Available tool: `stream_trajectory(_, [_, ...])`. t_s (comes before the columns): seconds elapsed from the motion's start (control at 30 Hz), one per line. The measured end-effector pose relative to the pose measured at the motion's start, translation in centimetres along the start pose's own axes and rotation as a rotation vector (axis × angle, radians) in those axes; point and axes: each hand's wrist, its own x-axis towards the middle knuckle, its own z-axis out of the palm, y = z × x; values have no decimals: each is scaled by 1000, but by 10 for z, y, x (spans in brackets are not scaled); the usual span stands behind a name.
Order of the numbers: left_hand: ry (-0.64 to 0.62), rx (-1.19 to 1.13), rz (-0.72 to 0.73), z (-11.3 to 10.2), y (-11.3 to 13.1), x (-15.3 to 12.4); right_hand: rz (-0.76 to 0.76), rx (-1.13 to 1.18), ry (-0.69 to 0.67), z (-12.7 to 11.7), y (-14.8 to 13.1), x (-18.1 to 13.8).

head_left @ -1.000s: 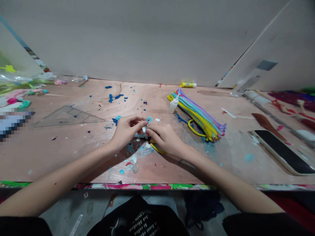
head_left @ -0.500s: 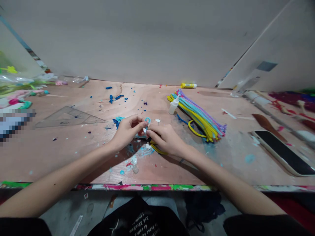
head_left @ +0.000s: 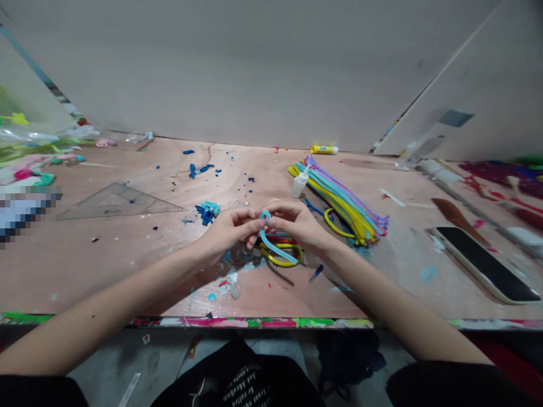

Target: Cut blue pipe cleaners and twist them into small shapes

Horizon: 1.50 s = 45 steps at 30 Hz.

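Over the middle of the table, a light blue pipe cleaner (head_left: 274, 249) is curled into a small loop at its top, with a free tail hanging down to the right. My left hand (head_left: 235, 229) pinches it at the left of the loop, thumb against fingers. From the other side, my right hand (head_left: 294, 223) pinches the same piece just below the loop. Behind the tail, partly hidden, is a yellow loop (head_left: 292, 261) with something red beside it. A pile of short blue and turquoise pieces (head_left: 207, 212) lies left of my left hand.
A bundle of coloured pipe cleaners (head_left: 343, 198) lies to the right, with a small white squeeze bottle (head_left: 300, 183) beside it. A clear set square (head_left: 121, 202) is at left. A phone (head_left: 483, 263) rests at right, and a glue stick (head_left: 324, 150) lies by the back wall.
Both hands have shifted slightly right and turned, so the blue loop and its long tail now show. The yellow loop beneath is more visible, and the blue pile is uncovered.
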Motion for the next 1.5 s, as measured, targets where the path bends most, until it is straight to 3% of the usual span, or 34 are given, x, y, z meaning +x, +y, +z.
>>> stream_trajectory(0.47, [-32,-37,-14,5,1,-2,203,261,103,5,17,2])
stream_trajectory(0.7, [-7,-65,-20,5,0,-4,220,289,36,3,14,2])
stream_trajectory(0.8, [48,-98,-12,2,1,-2,101,161,61,1,10,3])
stream_trajectory(0.97, [187,-196,67,-5,3,3,-292,-448,168,2,5,1])
stream_trajectory(1.1, [185,-200,55,-6,0,4,-537,-712,167,10,1,-4])
stream_trajectory(1.3, [189,-213,31,-3,3,1,-727,-805,129,9,-2,-6])
stream_trajectory(1.5, [117,-283,-85,-6,3,4,-737,-784,119,0,-1,-4])
